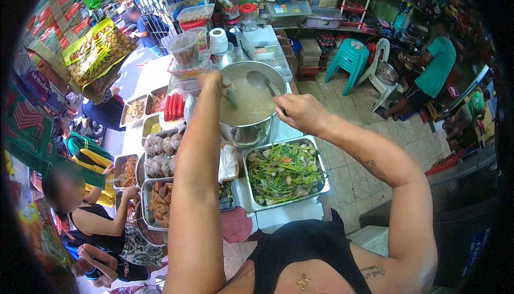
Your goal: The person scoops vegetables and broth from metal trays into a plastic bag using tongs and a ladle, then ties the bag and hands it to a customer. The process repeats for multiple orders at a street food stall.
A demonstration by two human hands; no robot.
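Observation:
A large steel pot (pixel 257 131) of cloudy, pale broth (pixel 251 107) stands on the table. My right hand (pixel 301 111) grips the handle of a metal ladle (pixel 258 80), whose bowl is over the broth near the pot's far side. At the pot's left rim is my left hand (pixel 213 81), fingers pointing down beside a blurred, clear item, perhaps a plastic bag (pixel 229 95); its exact grip cannot be made out. Close to me, right of my left forearm, lies a steel tray of green vegetables (pixel 283 171) with a utensil across it.
Left are a tray of browned meat (pixel 160 201), bagged food balls (pixel 160 153), red hotdogs (pixel 174 107) and plastic tubs (pixel 184 49). A person (pixel 96 217) reaches toward trays at the table's left edge. Right of the table stand teal stools (pixel 347 63) and a person in green (pixel 435 61).

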